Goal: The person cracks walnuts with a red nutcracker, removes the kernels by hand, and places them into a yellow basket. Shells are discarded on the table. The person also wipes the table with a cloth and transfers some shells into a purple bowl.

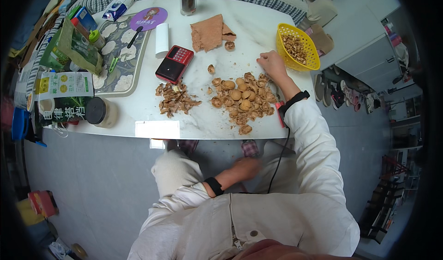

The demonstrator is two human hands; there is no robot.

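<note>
My right hand point(272, 65) rests over the white marbled table beside the yellow basket, fingers curled; whether anything is in them cannot be told. Below the table edge, my left hand point(246, 170) is blurred above my lap, its grip unclear. A yellow perforated plastic basket point(281, 45) holds shelled walnut kernels point(294, 49). Walnuts and cracked shells point(245, 95) form a heap left of my right forearm. A smaller pile of brown shell pieces or husks point(175, 98) lies to its left. One walnut point(229, 45) touches or nearly touches a folded brown cloth point(207, 33), and another point(211, 69) lies apart.
A red-handled tool point(280, 114) lies beneath my right wrist, near a black cable point(279, 156). A red and black radio point(174, 64), white cylinder point(162, 40), floral tray point(140, 69) and lidded jar point(101, 112) stand leftward. A glass container point(188, 0) stands at the far edge.
</note>
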